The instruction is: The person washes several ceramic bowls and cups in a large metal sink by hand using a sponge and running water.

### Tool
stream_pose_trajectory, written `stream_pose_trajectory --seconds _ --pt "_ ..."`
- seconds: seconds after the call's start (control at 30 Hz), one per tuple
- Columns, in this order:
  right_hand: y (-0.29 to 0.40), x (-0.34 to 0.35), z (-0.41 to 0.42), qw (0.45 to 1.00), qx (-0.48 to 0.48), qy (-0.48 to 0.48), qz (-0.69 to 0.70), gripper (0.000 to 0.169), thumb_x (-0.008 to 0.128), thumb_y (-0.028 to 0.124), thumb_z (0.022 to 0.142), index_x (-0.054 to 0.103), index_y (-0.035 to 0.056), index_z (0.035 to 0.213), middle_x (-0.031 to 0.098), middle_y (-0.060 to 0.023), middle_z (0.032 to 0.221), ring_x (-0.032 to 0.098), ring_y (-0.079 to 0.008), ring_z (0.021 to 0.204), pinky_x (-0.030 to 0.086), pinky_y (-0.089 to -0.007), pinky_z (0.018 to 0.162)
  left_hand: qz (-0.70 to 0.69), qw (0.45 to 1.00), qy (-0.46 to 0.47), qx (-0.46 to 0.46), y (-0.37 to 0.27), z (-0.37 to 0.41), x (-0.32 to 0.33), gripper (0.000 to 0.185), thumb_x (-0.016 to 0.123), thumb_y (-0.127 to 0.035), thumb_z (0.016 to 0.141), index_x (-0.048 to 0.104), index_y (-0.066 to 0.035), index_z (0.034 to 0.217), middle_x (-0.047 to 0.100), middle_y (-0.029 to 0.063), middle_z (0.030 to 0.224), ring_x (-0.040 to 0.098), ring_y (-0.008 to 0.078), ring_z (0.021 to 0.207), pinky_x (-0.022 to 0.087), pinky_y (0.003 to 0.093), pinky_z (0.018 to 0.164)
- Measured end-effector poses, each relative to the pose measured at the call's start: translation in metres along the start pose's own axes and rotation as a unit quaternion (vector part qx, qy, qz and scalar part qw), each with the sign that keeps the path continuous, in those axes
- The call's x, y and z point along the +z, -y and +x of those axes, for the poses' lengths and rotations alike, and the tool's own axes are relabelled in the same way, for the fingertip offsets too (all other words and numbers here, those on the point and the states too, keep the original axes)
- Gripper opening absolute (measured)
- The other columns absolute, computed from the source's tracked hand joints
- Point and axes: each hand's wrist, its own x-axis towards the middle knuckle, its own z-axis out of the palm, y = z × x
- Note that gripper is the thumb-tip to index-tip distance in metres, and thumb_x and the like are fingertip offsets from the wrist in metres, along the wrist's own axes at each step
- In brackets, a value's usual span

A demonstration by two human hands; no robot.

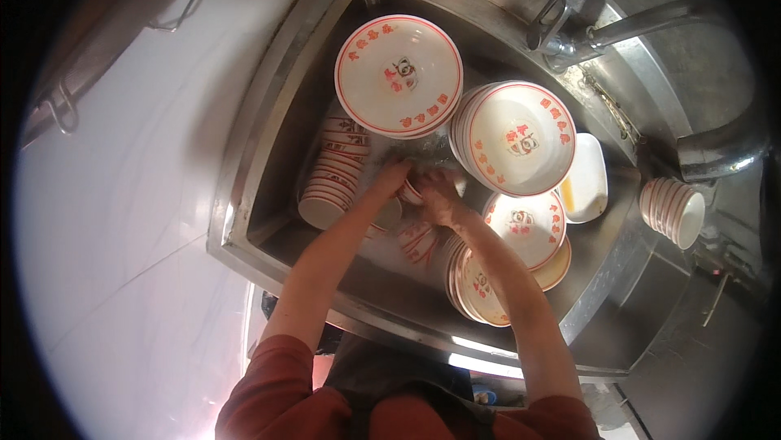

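Observation:
Both hands are low in the cloudy water of a stainless steel sink (390, 300). My left hand (393, 178) grips a small white bowl (413, 192) with a red-lined rim. Against its other side is my right hand (440, 195), with its fingertips partly lost in the suds; I cannot tell whether it grips anything. A row of nested small bowls (332, 181) lies on its side left of my hands. Another small bowl (387, 215) rests by my left wrist. More red-patterned ware (418, 242) lies blurred under the water below my right hand.
Large plates (399, 74) stand stacked at the back, beside stacked deep bowls (518, 138). Plates (528, 229), more stacked plates (473, 287) and a white oblong dish (589, 178) fill the right side. Nested cups (671, 211) lie on the right ledge. A metal faucet (573, 52) overhangs the back rim.

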Motion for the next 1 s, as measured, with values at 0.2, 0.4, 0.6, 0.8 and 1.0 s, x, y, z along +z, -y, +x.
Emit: stream_pose_trajectory --seconds 0.2,0.4,0.6,0.8,1.0 --pt "0.048 -0.024 0.014 0.987 0.124 0.007 -0.098 0.025 0.058 0.011 0.063 0.059 0.0077 0.088 0.054 -0.0044 0.106 0.045 -0.0256 0.103 0.037 -0.0417 0.081 0.180 0.979 -0.066 0.070 0.112 0.087 -0.020 0.029 0.056 -0.020 0.074 0.059 0.002 0.092 0.059 0.0204 0.090 0.059 0.0300 0.077 0.047 0.0369 0.070" --pt "0.051 -0.021 0.001 0.954 0.070 -0.215 0.197 0.030 0.057 -0.001 0.069 0.058 0.0052 0.098 0.051 -0.0081 0.114 0.043 -0.0292 0.110 0.040 -0.0374 0.086 0.040 0.998 0.042 0.016 0.107 0.077 -0.027 0.024 0.048 -0.011 0.079 0.053 0.003 0.098 0.055 0.0171 0.092 0.057 0.0260 0.067 0.049 0.0321 0.054" --pt "0.020 -0.007 0.028 0.806 0.211 -0.305 0.462 0.039 0.060 0.015 0.077 0.050 0.0038 0.114 0.050 -0.0120 0.115 0.045 -0.0228 0.108 0.033 -0.0324 0.093 -0.260 0.926 0.139 -0.234 0.037 0.004 -0.016 0.018 0.041 -0.006 0.081 0.053 0.000 0.094 0.053 0.0125 0.074 0.045 0.0157 0.046 0.038 0.0225 0.037" --pt "-0.003 0.003 0.030 0.680 0.283 -0.226 0.638 0.049 0.054 0.038 0.082 0.047 0.0061 0.119 0.050 -0.0066 0.116 0.046 -0.0186 0.105 0.034 -0.0288 0.091 -0.144 0.901 0.222 -0.342 0.028 0.019 -0.022 0.017 0.040 -0.011 0.082 0.053 -0.002 0.087 0.049 0.0062 0.061 0.027 0.0043 0.035 0.021 0.0172 0.027" --pt "0.008 -0.010 0.019 0.437 0.392 -0.094 0.804 0.060 0.045 0.056 0.082 0.045 0.0105 0.122 0.049 -0.0061 0.119 0.046 -0.0167 0.107 0.039 -0.0314 0.087 0.133 0.984 0.070 -0.094 0.054 0.016 0.003 0.024 0.049 -0.024 0.081 0.056 -0.001 0.076 0.058 0.0149 0.070 0.052 0.0226 0.043 0.040 0.0317 0.036"
